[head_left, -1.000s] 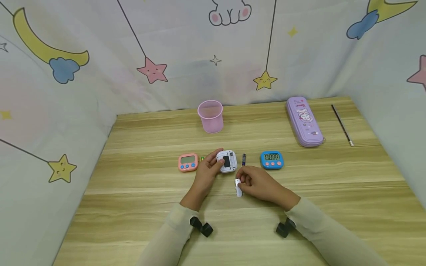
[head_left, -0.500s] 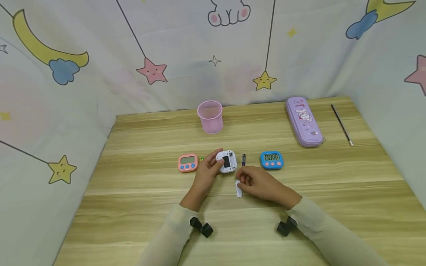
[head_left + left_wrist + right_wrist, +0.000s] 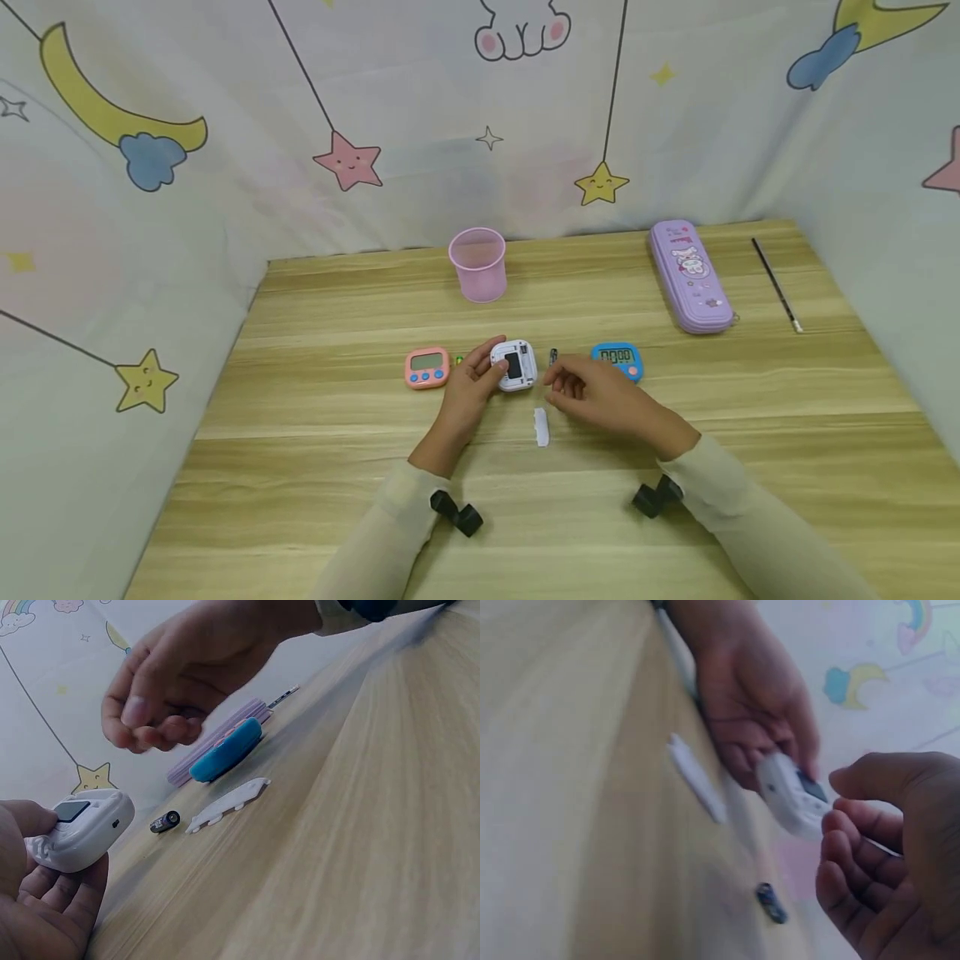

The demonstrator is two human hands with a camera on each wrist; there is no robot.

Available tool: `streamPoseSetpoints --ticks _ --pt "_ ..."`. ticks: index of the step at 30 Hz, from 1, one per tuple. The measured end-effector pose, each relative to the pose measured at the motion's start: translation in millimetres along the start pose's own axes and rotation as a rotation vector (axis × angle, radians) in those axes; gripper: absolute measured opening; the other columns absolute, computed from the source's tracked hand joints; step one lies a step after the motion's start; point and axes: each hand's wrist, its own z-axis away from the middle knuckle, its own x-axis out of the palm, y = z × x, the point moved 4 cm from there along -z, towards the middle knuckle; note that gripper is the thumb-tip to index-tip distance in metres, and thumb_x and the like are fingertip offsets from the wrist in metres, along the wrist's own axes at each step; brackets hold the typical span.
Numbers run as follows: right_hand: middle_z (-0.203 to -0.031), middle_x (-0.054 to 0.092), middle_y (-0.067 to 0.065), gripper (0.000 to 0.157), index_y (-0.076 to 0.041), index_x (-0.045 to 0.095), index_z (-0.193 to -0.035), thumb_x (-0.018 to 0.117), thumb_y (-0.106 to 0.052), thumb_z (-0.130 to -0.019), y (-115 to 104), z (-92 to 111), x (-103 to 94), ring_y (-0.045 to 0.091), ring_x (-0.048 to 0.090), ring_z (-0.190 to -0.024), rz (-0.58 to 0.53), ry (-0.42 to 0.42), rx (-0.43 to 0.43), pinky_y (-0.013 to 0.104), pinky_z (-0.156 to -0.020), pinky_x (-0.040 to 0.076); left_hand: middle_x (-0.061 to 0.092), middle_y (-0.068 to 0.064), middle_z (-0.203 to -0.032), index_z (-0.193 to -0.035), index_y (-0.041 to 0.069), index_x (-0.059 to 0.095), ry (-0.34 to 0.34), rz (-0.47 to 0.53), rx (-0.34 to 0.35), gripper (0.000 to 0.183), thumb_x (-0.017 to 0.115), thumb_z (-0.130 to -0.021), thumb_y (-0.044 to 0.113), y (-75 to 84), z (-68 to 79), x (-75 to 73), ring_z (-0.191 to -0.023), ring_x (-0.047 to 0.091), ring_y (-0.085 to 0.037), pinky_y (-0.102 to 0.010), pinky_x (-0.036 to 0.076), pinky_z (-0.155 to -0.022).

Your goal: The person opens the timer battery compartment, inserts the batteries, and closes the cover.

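Note:
My left hand [image 3: 461, 400] grips a white digital timer [image 3: 528, 365], its back turned up and the battery slot uncovered, thumb lying on the dark patch. A white battery cover [image 3: 542, 427] lies on the table just below and right of it. My right hand [image 3: 611, 400] hovers over the table with fingers loosely bent and nothing between them, as the right wrist view also shows. Beyond its fingertips a small dark battery [image 3: 165, 821] lies on the wood. Part of the blue timer [image 3: 630, 358] is hidden behind this hand.
A pink timer [image 3: 427, 377] lies left of my left hand, with a small green item [image 3: 460, 361] beside it. Farther back stands a pink cup [image 3: 482, 279]. A purple pencil case [image 3: 692, 279] and a dark pencil [image 3: 776, 283] lie at the back right.
My right hand has let go of the battery cover, leaving it on the table, and moved up and right toward the battery and blue timer. The left hand keeps holding the white timer.

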Motion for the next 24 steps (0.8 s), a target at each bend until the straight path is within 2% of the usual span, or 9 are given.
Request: streamPoseSetpoints --ticks 5,9,13,18,24 --pt "-0.098 0.066 0.001 0.022 -0.007 0.065 -0.109 0.072 -0.016 -0.09 -7 -11 -22.5 0.012 0.061 -0.086 0.035 0.068 -0.038 0.033 -0.077 0.054 0.059 -0.014 -0.132 -0.139 0.011 0.054 0.01 -0.002 0.009 0.042 0.061 -0.097 0.011 -0.2 0.4 -0.3 -0.11 0.06 -0.017 -0.023 0.055 -0.079" --pt "-0.112 0.065 0.009 0.034 -0.006 0.063 -0.119 0.073 -0.018 -0.089 -7 -19 -31.0 0.02 0.06 -0.102 0.108 0.09 -0.026 0.039 -0.089 0.051 0.059 -0.015 -0.132 -0.14 0.008 0.052 0.003 -0.002 0.015 0.044 0.061 -0.097 0.011 0.7 0.8 0.9 -0.109 0.06 -0.016 -0.023 0.054 -0.078" --pt "-0.122 0.06 0.011 0.045 -0.004 0.06 -0.127 0.074 -0.022 -0.088 1 -24 -28.3 0.026 0.054 -0.113 0.239 0.086 0.022 0.045 -0.098 0.046 0.058 -0.017 -0.133 -0.141 0.006 0.051 -0.002 0.008 0.019 0.044 0.06 -0.098 0.01 1.3 1.0 2.2 -0.108 0.06 -0.015 -0.022 0.054 -0.079" --pt "-0.124 0.058 0.013 0.053 -0.003 0.058 -0.13 0.074 -0.028 -0.086 10 -25 -17.9 0.031 0.051 -0.117 0.396 0.036 0.082 0.046 -0.101 0.043 0.058 -0.016 -0.133 -0.14 0.007 0.052 0.005 0.013 0.016 0.043 0.059 -0.098 0.008 2.8 1.3 2.5 -0.108 0.06 -0.016 -0.021 0.054 -0.078" --pt "-0.123 0.059 0.016 0.055 0.002 0.059 -0.129 0.074 -0.029 -0.087 11 -23 -6.8 0.032 0.053 -0.115 0.512 0.003 0.075 0.045 -0.101 0.044 0.058 -0.016 -0.133 -0.14 0.007 0.052 0.003 0.014 0.01 0.043 0.059 -0.098 0.007 2.7 1.1 1.9 -0.108 0.06 -0.016 -0.022 0.054 -0.078"
